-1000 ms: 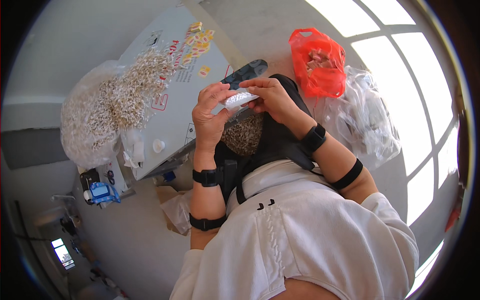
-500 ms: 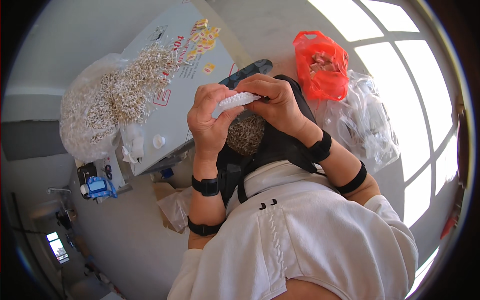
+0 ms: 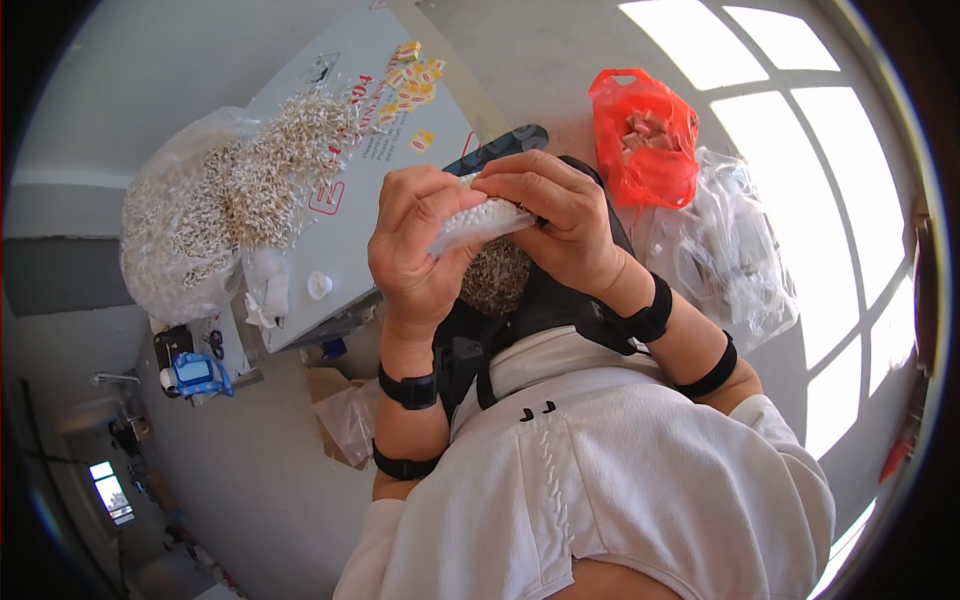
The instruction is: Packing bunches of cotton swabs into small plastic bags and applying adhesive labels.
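Both hands are raised over my lap and share one small clear pack of cotton swabs [image 3: 486, 219], its white tips showing in a dense row. My left hand [image 3: 412, 235] pinches one end between thumb and fingers. My right hand [image 3: 568, 222] grips the other end, its fingers bent over the top edge. Part of the pack is hidden behind the fingers. Just beneath, between my legs, lies a mass of loose cotton swabs [image 3: 496, 278], partly covered by the hands. A large heap of cotton swabs [image 3: 262, 185] spreads across the table to the left.
The heap spills from a big clear plastic bag [image 3: 150, 240] on the grey table [image 3: 330, 255]. Small yellow-and-white packets [image 3: 410, 90] lie at its far end, a white round cap [image 3: 319, 286] nearer. Rightward on the floor sit a red plastic bag [image 3: 640, 180] and clear plastic bags [image 3: 715, 250].
The pack has tilted, showing more of its white tips and clear wrapping. My right hand's fingers have moved over its top edge. Both hands have shifted slightly.
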Tool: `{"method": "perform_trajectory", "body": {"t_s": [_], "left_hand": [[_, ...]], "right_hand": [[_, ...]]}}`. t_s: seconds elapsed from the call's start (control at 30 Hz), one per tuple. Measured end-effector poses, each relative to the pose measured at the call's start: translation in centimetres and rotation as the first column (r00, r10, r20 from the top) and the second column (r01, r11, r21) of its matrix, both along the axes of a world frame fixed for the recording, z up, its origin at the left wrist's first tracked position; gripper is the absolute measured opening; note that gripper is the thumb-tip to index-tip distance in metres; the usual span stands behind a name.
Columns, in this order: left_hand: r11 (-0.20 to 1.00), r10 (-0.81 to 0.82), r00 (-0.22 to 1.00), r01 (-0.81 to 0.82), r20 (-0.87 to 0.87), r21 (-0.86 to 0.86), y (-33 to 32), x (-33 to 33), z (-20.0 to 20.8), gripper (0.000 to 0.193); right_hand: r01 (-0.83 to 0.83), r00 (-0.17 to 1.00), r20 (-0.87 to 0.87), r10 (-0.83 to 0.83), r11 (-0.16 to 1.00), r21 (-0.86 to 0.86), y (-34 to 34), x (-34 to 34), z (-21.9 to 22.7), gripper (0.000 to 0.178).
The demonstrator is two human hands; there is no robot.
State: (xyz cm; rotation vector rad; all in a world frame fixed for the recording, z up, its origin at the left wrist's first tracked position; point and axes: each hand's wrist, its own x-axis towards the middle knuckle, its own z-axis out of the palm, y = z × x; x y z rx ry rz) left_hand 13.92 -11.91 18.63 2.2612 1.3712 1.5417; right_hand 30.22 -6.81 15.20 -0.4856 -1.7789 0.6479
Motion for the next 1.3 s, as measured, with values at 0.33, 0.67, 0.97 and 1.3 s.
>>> {"method": "perform_trajectory", "body": {"t_s": [0.33,0.67,0.97,1.3], "left_hand": [[0.998,-0.026,0.999,0.028,0.041,-0.054,-0.3,0.2,0.3,0.025],[0.941,0.065,0.879,0.104,0.473,-0.322,1.3,-0.5,-4.3,0.016],[0.812,0.302,0.726,0.144,0.618,-0.566,4.3,-2.4,-12.2,0.016],[0.635,0.509,0.603,0.219,0.614,-0.741,4.8,-3.6,-16.2,0.012]], "right_hand": [[-0.122,0.990,-0.086,0.112,0.986,-0.118,0.0,0.0,0.2,0.032],[-0.398,0.916,-0.315,0.247,0.639,-0.658,0.9,-0.9,-1.8,0.020],[-0.413,0.910,-0.369,0.189,0.329,-0.849,4.9,-3.5,-9.8,0.022],[-0.341,0.934,-0.313,0.172,0.169,-0.925,6.1,-5.3,-13.7,0.018]]}}
